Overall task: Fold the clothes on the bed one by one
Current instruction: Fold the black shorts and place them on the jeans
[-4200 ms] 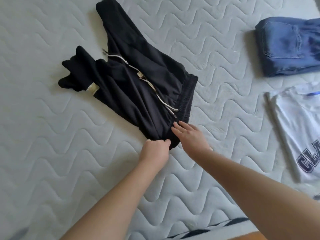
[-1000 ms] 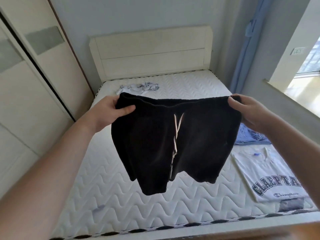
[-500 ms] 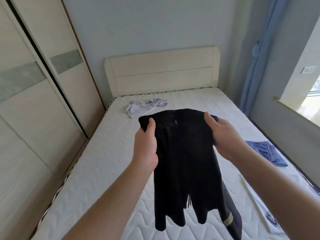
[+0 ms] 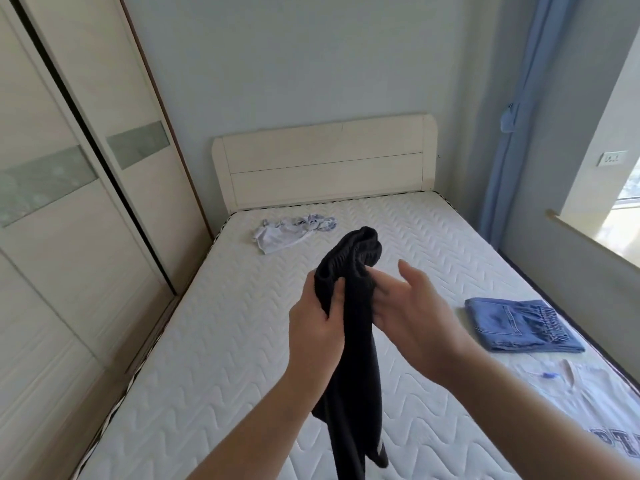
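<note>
Black shorts (image 4: 356, 334) hang folded lengthwise in the air above the bed (image 4: 214, 341). My left hand (image 4: 315, 334) grips them just below the bunched waistband, thumb over the cloth. My right hand (image 4: 412, 313) is beside the shorts on their right, fingers spread and straight, its palm against the fabric. The legs of the shorts dangle below my wrists. Folded blue jeans (image 4: 519, 323) lie at the right of the mattress. A white printed T-shirt (image 4: 595, 410) lies flat in front of them. A crumpled white garment (image 4: 294, 232) sits near the headboard.
A cream headboard (image 4: 325, 161) stands at the far end. Sliding wardrobe doors (image 4: 69, 202) run along the left side of the bed. A blue curtain (image 4: 512, 116) and a window ledge (image 4: 595, 233) are on the right.
The shorts were lifted off the mattress, held spread by the waistband, then brought together lengthwise. My right hand has let go of the waistband and now lies flat against the cloth.
</note>
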Motion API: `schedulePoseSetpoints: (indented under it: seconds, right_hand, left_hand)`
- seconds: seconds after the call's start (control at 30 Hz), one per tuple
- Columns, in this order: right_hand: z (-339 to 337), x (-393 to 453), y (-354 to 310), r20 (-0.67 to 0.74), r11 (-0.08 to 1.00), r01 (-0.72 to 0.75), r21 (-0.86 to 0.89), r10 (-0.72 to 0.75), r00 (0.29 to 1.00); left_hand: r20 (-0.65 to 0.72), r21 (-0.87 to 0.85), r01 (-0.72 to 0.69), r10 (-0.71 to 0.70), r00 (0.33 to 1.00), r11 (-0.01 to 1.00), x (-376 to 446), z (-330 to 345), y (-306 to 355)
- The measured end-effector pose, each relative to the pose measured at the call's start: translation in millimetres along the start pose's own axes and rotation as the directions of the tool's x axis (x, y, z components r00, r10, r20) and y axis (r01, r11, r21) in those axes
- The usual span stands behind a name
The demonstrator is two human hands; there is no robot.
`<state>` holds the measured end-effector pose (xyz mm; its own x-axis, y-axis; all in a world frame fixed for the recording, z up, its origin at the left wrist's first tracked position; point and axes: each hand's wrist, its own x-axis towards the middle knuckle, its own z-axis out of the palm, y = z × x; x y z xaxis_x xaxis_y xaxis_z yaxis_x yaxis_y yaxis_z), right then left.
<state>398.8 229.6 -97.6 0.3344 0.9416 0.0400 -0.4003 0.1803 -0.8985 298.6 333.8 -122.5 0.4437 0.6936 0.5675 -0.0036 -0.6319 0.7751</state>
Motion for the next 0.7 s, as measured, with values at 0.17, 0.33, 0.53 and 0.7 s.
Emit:
schedulePoseSetpoints:
  seconds: [0.17, 0.33, 0.53, 0.7]
  right_hand:
    - [2.6, 3.1, -9.2, 0.137, 0.946, -0.040, 0.322, -0.005, 0.991]
    - [12.9, 11.6, -2.7, 0.083, 0.950, 0.007, 0.312, -0.035, 0.996]
    - [8.1, 18.0, 11.7, 0.114, 0.965, -0.049, 0.258, 0.020, 0.993]
    - [-13.9, 17.1, 6.1, 0.110, 0.985, -0.044, 0.164, 0.026, 0.994]
  left_hand:
    - [0.025, 0.012, -0.061, 0.060, 0.998, 0.998, 14.3, -19.1, -10.8]
    - [0.043, -0.036, -0.074, 0.075, 0.996, 0.997, 22.5, -28.3, -13.0]
    - [0.172, -0.118, -0.024, 0.044, 0.984, 0.993, 22.1, -26.1, -17.9]
    - [0.233, -0.114, 0.001, 0.026, 0.972, 0.993, 31.3, -25.9, -24.9]
